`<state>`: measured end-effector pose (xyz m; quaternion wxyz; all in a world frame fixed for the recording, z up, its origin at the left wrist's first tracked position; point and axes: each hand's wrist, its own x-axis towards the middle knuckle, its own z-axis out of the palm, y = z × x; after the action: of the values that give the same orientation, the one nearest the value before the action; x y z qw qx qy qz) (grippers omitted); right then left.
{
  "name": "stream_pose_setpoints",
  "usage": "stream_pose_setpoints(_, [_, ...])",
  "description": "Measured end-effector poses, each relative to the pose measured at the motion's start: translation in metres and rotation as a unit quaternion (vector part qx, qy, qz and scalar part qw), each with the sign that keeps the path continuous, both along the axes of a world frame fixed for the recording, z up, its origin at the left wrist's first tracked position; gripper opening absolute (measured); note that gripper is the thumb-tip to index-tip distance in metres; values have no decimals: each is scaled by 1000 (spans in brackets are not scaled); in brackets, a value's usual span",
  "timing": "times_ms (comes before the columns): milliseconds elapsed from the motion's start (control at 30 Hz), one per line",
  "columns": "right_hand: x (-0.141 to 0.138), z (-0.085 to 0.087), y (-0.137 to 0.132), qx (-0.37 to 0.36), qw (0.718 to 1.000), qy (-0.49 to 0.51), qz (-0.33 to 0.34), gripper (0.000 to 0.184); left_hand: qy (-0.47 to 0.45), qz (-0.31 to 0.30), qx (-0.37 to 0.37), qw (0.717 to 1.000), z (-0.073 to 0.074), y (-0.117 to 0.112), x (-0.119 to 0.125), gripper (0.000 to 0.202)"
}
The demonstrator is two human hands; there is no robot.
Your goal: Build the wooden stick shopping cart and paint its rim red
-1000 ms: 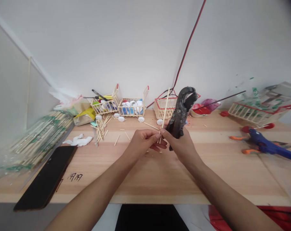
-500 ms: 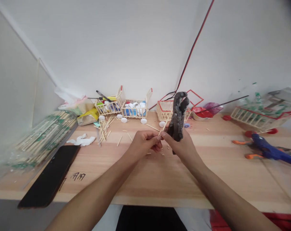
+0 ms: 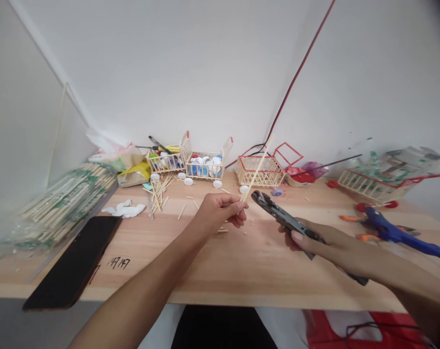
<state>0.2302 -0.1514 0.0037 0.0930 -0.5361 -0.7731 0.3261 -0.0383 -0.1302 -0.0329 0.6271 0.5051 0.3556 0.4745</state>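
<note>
My left hand (image 3: 220,212) pinches a thin wooden stick (image 3: 256,169) that slants up and to the right above the wooden table (image 3: 212,261). My right hand (image 3: 325,245) is closed round the handles of dark pliers (image 3: 289,222), whose jaws point left toward the stick's lower end, a short gap away. Short cut pieces of stick lie on the table under my left hand.
Small stick-built carts (image 3: 205,167) with bottle caps, a red-rimmed cart (image 3: 261,169) and another cart (image 3: 372,184) line the back wall. A blue glue gun (image 3: 394,230) lies at right. A black phone (image 3: 74,264) and bagged sticks (image 3: 63,203) are at left. Loose sticks (image 3: 158,191) are scattered.
My right hand has moved down and right, away from my left hand, and the pliers have swung from upright to nearly level. My left hand keeps the stick.
</note>
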Motion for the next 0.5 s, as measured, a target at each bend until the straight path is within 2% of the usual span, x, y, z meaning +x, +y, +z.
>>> stream_pose_setpoints(100, [-11,2,2,-87,995,7,49,55,-1,-33,-14,999,-3,-1,1,37])
stream_pose_setpoints(333, [-25,-3,8,-95,992,39,79,53,8,-62,-41,997,-7,1,2,42])
stream_pose_setpoints(500, [-29,-3,10,-121,990,51,59,52,17,-73,-62,995,-5,-1,1,40])
